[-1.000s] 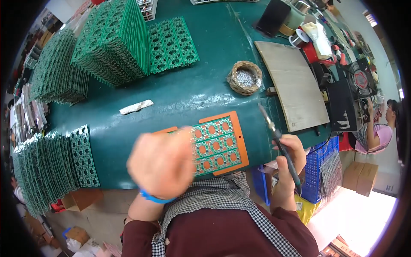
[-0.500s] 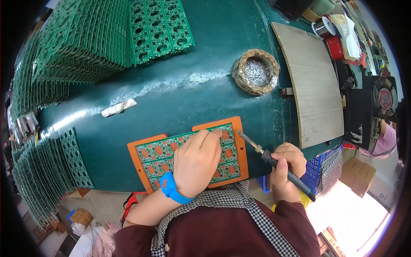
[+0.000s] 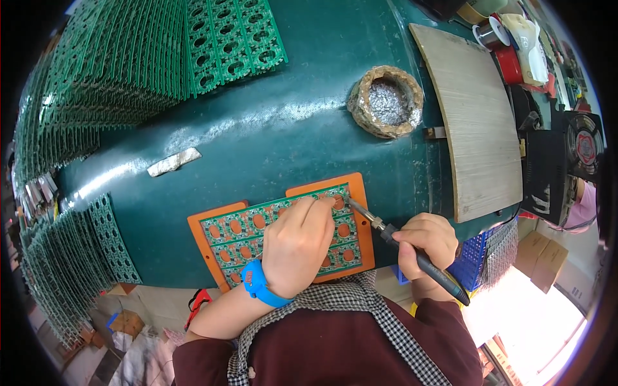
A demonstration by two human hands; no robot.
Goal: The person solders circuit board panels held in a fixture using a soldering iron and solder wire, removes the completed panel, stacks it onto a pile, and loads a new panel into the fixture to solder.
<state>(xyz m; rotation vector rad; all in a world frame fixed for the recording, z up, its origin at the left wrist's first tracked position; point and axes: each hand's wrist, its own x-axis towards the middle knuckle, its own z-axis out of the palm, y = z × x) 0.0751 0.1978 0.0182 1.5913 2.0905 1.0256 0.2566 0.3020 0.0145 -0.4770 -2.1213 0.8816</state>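
Note:
A panel of green circuit boards (image 3: 239, 240) with rows of oval openings lies in an orange holder (image 3: 365, 248) at the table's near edge. Over the panel, my left hand (image 3: 297, 239) has its fingers pinched together near the upper right opening; whatever they hold is too small to make out. My right hand (image 3: 429, 242) is wrapped round the handle of a soldering iron (image 3: 389, 233). The iron slants up and left, its tip at the panel's upper right corner, close to my left fingertips. Whether the tip touches the board, I cannot tell.
Stacks of green circuit panels (image 3: 116, 71) fill the far left, with another row (image 3: 64, 264) at the near left. A crusty round pot (image 3: 386, 103) stands beyond the holder. Right of it are a wooden board (image 3: 473, 122), a solder spool (image 3: 490, 33) and a black fan unit (image 3: 566, 154).
My right hand has brought the iron's tip left, from the holder's edge to the panel's upper right corner. The left hand stays almost in place. The whole view has shifted slightly.

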